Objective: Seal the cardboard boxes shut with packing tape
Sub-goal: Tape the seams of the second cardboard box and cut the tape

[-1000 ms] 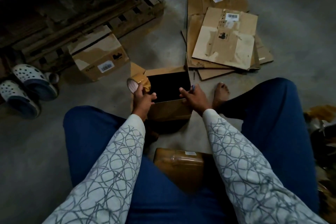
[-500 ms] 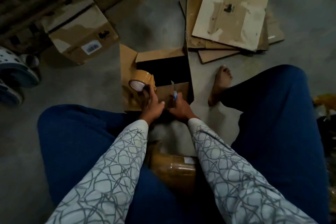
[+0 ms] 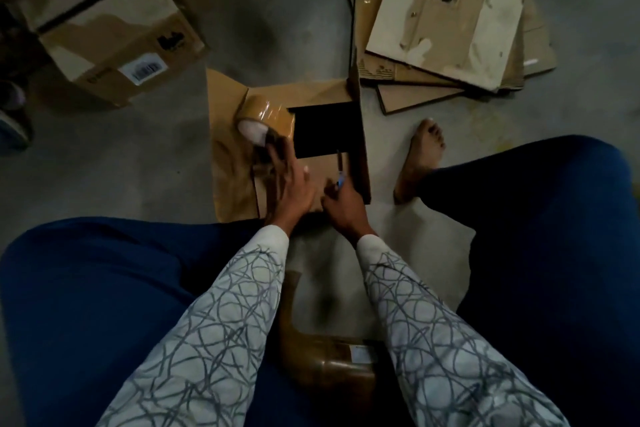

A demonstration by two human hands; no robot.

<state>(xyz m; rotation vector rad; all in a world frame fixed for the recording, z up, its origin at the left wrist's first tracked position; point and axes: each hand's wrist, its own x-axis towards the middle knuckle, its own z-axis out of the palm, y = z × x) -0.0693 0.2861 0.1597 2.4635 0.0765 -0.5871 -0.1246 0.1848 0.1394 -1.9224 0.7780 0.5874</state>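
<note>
Standing at the far left on the concrete floor point(image 3: 277, 28), a closed carton point(image 3: 114, 45) shows a barcode label on its near side. Just right of it the roll of brown packing tape point(image 3: 268, 114) hangs over the left flap of the open box point(image 3: 322, 97). The left hand point(image 3: 291, 184) holds the roll from below, fingers stretched forward round its lower edge; blur hides the exact grip. The open box sits on the floor between the knees, its dark inside showing and its near flap folded in under both hands. The right hand point(image 3: 341, 208) curls its fingers round a small cutter point(image 3: 340, 172), blade pointing away over that flap. Further right a bare foot point(image 3: 419, 163) rests on the floor, and beyond it lies a stack of flattened cardboard point(image 3: 446, 17). A tape-wrapped parcel point(image 3: 329, 367) lies between the forearms.
</note>
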